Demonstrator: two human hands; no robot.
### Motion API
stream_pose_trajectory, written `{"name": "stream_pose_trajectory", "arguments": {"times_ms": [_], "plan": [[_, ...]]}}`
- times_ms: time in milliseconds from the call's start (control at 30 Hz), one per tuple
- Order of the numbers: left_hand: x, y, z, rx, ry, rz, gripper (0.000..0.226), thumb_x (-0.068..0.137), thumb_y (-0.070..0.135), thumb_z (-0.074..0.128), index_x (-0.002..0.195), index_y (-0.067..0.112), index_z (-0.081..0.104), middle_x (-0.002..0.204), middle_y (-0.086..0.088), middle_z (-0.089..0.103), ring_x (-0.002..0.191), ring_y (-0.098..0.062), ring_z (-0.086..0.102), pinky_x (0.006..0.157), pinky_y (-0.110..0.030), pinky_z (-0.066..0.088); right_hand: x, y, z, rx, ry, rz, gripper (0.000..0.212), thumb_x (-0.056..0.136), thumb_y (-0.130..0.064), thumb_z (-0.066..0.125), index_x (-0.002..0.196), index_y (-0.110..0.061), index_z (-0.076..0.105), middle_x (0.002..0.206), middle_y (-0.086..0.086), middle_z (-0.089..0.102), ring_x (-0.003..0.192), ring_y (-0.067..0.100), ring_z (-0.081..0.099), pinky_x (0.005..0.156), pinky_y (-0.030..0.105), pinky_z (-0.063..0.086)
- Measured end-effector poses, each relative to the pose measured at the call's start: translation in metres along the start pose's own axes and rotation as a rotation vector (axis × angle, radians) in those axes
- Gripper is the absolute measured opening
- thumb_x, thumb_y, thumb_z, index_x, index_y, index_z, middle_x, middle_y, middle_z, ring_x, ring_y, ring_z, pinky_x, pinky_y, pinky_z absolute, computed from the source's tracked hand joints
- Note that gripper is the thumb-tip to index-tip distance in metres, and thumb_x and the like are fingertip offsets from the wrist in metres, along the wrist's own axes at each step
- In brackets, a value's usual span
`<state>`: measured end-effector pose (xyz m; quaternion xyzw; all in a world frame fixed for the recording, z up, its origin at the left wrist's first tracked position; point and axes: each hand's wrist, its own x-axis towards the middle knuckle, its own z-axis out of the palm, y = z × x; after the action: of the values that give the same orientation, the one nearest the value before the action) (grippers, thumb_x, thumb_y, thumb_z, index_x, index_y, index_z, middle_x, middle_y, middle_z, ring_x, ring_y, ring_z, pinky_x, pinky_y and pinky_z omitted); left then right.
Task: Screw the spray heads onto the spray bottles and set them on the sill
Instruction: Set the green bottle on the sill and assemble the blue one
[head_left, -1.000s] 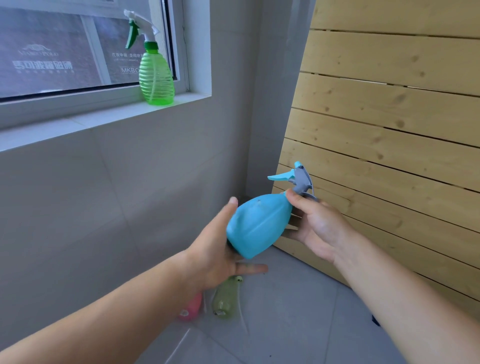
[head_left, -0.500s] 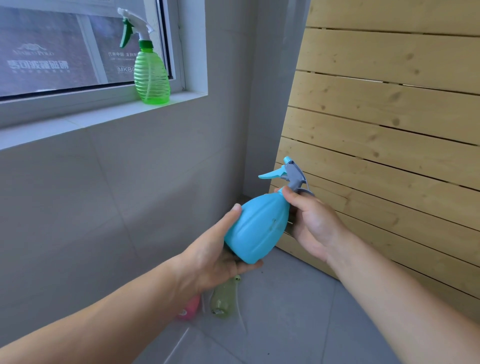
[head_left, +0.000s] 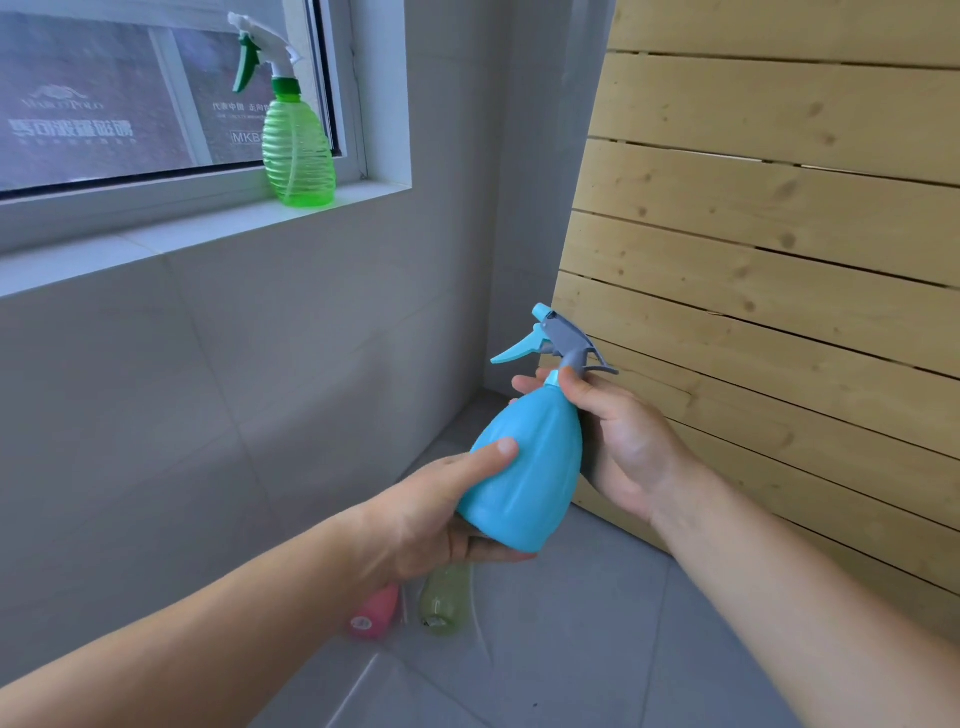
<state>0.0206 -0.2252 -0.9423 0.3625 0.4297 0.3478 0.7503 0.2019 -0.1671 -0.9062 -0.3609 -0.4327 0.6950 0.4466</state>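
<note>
Below the blue spray bottle (head_left: 524, 467), a pink bottle (head_left: 375, 613) and a pale yellow-green bottle (head_left: 444, 597) lie on the grey floor (head_left: 571, 649), their upper ends hidden behind the left wrist, so whether they carry spray heads cannot be told. The blue spray bottle is held in the air, tilted with its neck up and to the right. The left hand (head_left: 441, 519) cups its base from beneath, thumb pressed on the side wall. The right hand (head_left: 618, 441) grips the neck, thumb and fingers wrapped just under the grey and blue spray head (head_left: 558, 338); the collar where head meets bottle is mostly covered by those fingers. Right of the blue bottle, a slatted wooden panel (head_left: 779, 260) leans against the wall. Far above and left of it, a green spray bottle (head_left: 297, 150) with a white and green head stands upright on the sill (head_left: 156, 239), by the window frame's right corner.
</note>
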Motion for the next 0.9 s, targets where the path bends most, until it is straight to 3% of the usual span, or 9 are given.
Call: {"name": "stream_pose_trajectory", "arguments": {"times_ms": [167,267,400,533,633,700,733,833,900], "plan": [[0.002,0.0,0.005,0.168,0.167,0.183,0.071,0.068,0.049,0.083,0.128,0.016,0.065,0.119,-0.018,0.076,0.092,-0.028,0.076,0.078,-0.045,0.063,0.001,0.001,0.0,-0.001,0.029,-0.044,0.03,0.098,-0.026,0.054,0.118,-0.004,0.06,0.118,0.009,0.074,0.12,0.029,0.064,0.092,0.041,0.055],[0.001,0.0,0.009,0.229,0.222,0.241,0.06,0.073,0.044,0.087,0.123,0.019,0.066,0.107,-0.011,0.078,0.08,-0.022,0.077,0.063,-0.032,0.061,0.003,0.003,0.0,-0.026,0.066,-0.056,0.031,0.098,-0.026,0.055,0.118,-0.003,0.061,0.117,0.009,0.074,0.121,0.031,0.063,0.098,0.045,0.053],[0.002,0.0,0.006,0.161,0.199,0.205,0.066,0.071,0.052,0.084,0.125,0.019,0.067,0.117,-0.012,0.078,0.102,-0.033,0.077,0.086,-0.051,0.063,0.002,0.003,0.007,-0.116,0.146,-0.112,0.027,0.095,-0.03,0.061,0.109,-0.009,0.068,0.108,0.004,0.078,0.108,0.025,0.069,0.094,0.04,0.055],[-0.003,0.01,0.002,0.072,0.261,0.346,0.059,0.075,0.053,0.076,0.124,0.021,0.066,0.111,-0.003,0.08,0.097,-0.02,0.078,0.075,-0.036,0.062,-0.002,0.011,0.019,-0.338,0.093,-0.188,0.024,0.091,-0.034,0.066,0.113,-0.025,0.067,0.105,-0.006,0.077,0.101,0.015,0.071,0.091,0.037,0.057],[-0.01,0.021,-0.006,0.065,0.359,0.452,0.061,0.08,0.056,0.067,0.132,0.025,0.061,0.122,-0.001,0.077,0.109,-0.019,0.075,0.091,-0.041,0.062,-0.004,0.019,0.033,-0.463,-0.02,-0.218,0.043,0.084,-0.039,0.072,0.125,-0.043,0.058,0.116,-0.008,0.073,0.11,0.015,0.069,0.094,0.043,0.056],[-0.02,0.03,-0.014,0.121,0.369,0.498,0.045,0.096,0.052,0.057,0.137,0.033,0.057,0.13,0.005,0.073,0.119,-0.016,0.07,0.102,-0.04,0.057,-0.003,0.017,0.045,-0.499,-0.068,-0.26,0.054,0.083,-0.041,0.073,0.131,-0.051,0.051,0.118,-0.01,0.071,0.113,0.013,0.067,0.094,0.041,0.056],[-0.027,0.035,-0.017,0.154,0.369,0.525,0.038,0.102,0.047,0.052,0.138,0.037,0.056,0.131,0.008,0.072,0.119,-0.01,0.069,0.1,-0.034,0.057,-0.001,0.014,0.052,-0.525,-0.081,-0.29,0.056,0.084,-0.04,0.072,0.133,-0.053,0.049,0.117,-0.01,0.071,0.113,0.011,0.066,0.094,0.038,0.056],[-0.045,0.052,-0.03,0.156,0.394,0.62,0.032,0.106,0.028,0.049,0.137,0.03,0.054,0.123,0.003,0.073,0.094,0.001,0.074,0.071,-0.014,0.057,0.006,0.007,0.077,-0.589,-0.08,-0.377,0.062,0.084,-0.041,0.073,0.138,-0.053,0.044,0.115,-0.01,0.069,0.106,0.006,0.066,0.091,0.03,0.057],[-0.054,0.063,-0.044,0.195,0.458,0.671,0.033,0.103,0.028,0.053,0.136,0.031,0.054,0.124,-0.002,0.073,0.096,-0.004,0.074,0.071,-0.013,0.056,0.015,0.004,0.1,-0.589,-0.09,-0.399,0.068,0.082,-0.041,0.074,0.141,-0.05,0.041,0.114,-0.01,0.068,0.103,0.005,0.066,0.088,0.024,0.056]]}}
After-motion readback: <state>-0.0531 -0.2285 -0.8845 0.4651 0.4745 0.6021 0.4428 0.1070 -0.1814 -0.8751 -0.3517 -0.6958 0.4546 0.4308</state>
